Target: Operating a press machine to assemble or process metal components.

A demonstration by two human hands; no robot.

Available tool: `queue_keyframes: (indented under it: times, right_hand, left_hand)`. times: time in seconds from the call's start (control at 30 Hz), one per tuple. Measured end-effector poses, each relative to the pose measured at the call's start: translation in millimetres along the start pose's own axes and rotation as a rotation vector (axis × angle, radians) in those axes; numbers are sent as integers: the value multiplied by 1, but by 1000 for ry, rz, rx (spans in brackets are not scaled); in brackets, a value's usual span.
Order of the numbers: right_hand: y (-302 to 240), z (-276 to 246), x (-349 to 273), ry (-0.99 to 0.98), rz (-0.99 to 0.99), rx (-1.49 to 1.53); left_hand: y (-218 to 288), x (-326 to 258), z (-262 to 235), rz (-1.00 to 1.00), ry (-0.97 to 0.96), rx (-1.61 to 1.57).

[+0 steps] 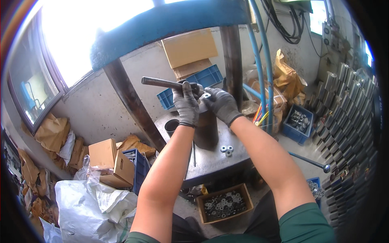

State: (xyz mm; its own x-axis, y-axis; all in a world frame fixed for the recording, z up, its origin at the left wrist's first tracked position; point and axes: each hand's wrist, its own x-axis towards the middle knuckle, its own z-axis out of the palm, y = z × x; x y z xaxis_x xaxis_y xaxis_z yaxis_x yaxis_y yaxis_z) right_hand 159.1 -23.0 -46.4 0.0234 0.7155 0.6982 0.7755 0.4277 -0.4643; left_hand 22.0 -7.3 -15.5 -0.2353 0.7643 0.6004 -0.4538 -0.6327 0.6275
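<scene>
Both my hands wear grey gloves and meet above a dark upright cylinder [207,131] on the metal press table [174,117]. My left hand [186,106] is closed round a dark metal rod [160,82], which sticks out to the left, nearly level. My right hand [223,106] pinches a small silver metal ring [206,95] close to the rod's right end. The fingers partly hide that end, so I cannot tell whether ring and rod touch. Several similar small rings [229,150] lie on the table right of the cylinder.
A short hollow tube [171,126] and a thin rod [193,154] are on the table. The blue press frame [170,22] spans above. Below stands a carton of rings [225,204]. Stacked metal tubes [344,117] and a blue parts bin [298,123] are right; a white sack [87,210] lies left.
</scene>
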Motion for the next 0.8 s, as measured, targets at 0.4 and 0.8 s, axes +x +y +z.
queue_keyframes:
  times: [0.4, 0.8]
  right_hand:
    - [3, -9, -17, 164, -64, 107]
    - [-78, -281, -188, -346, -315, -304]
  left_hand:
    - [-2, 10, 14, -92, -26, 255]
    - [19, 42, 22, -281, -229, 690]
